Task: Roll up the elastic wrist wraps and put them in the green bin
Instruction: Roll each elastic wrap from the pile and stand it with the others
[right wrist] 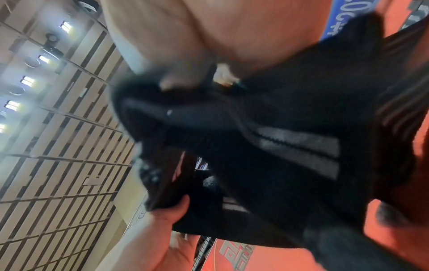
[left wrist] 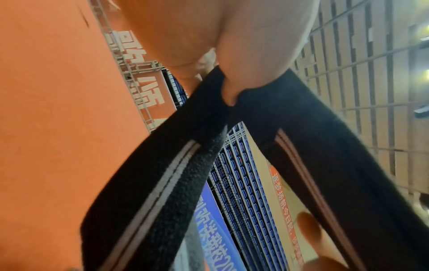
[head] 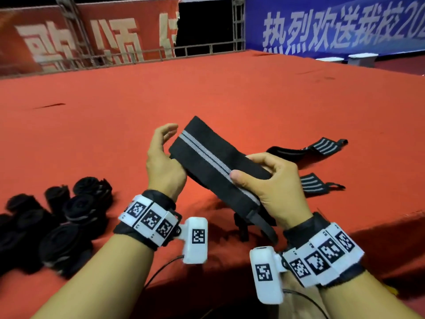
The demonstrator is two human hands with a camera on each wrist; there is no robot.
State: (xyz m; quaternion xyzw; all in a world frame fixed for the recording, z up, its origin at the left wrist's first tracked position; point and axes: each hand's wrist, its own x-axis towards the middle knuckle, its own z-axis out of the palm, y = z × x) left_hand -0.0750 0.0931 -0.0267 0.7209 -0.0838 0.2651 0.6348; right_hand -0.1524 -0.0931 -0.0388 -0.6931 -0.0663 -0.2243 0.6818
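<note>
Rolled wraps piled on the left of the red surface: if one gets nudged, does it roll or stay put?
Likely rolls: the rolled wraps look round like short cylinders. Probably not far, since they lie packed against each other on the red surface. They seem soft fabric, so they may squash or loosen rather than slide.

Red carpeted platform (head: pixel 230 93), red banner (head: pixel 96 38) and blue banner (head: pixel 333 26) behind

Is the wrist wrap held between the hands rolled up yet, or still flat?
Still flat, unrolled. The wrist wrap runs out straight between the left hand and right hand, its grey stripe showing lengthwise.
</note>
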